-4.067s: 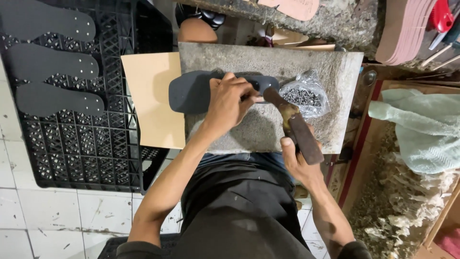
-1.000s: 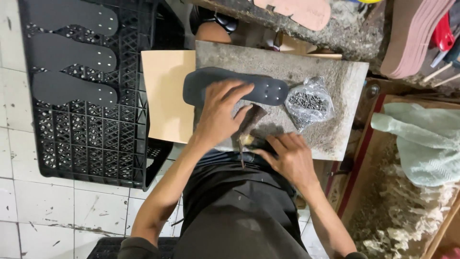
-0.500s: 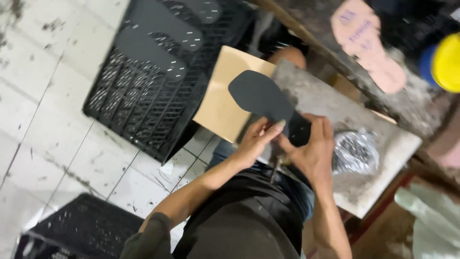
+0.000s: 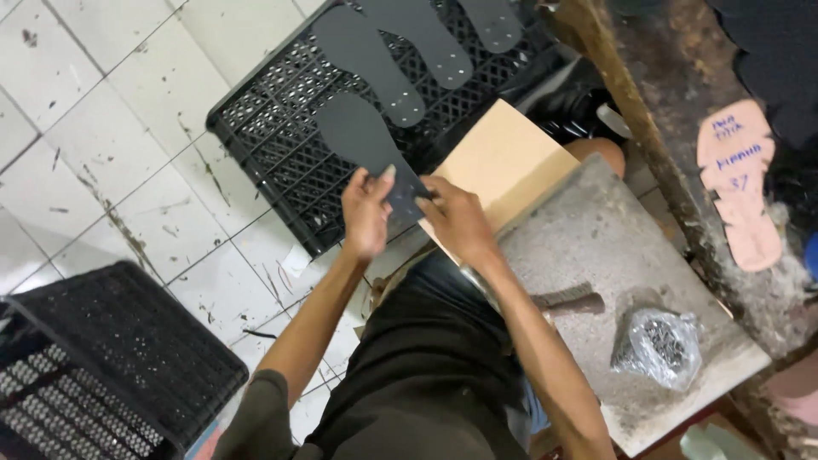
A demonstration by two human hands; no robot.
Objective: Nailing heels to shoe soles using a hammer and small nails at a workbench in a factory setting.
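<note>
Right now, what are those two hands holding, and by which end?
Both the left hand and right hand pinch one dark sole-shaped cutout at its narrower near end.

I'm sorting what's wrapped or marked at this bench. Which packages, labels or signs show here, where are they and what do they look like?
Plastic bag: clear, crumpled, full of small dark metal bits, on the grey stone slab near the hammer.
Pink sole pattern: foot-shaped, with blue handwriting, on the rough ledge at right.
Cardboard sheet: plain tan, unmarked, between the slab and the black crate.
No screens or signs.
</note>
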